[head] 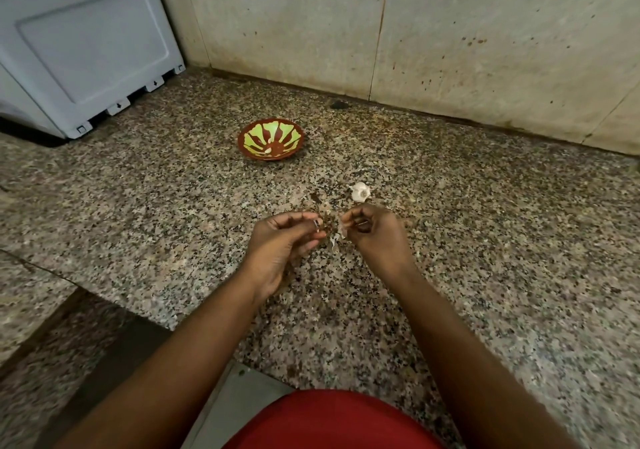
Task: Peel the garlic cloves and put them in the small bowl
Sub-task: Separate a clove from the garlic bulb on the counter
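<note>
A small brown bowl [270,140] with a green pattern stands on the speckled granite counter [485,241]; two pale peeled cloves lie in it. A partial garlic bulb [361,192] sits on the counter just beyond my right hand. My right hand [374,232] pinches a garlic clove [343,229] at its fingertips, and a strip of white skin hangs below it. My left hand [287,237] is a little to the left of the clove, fingers curled, with something small and pale at its fingertips that I cannot make out.
A grey-white appliance [83,43] stands at the back left corner. A stained tiled wall [450,33] runs along the back of the counter. The counter's front edge steps down at the lower left. Bits of garlic skin lie around my hands.
</note>
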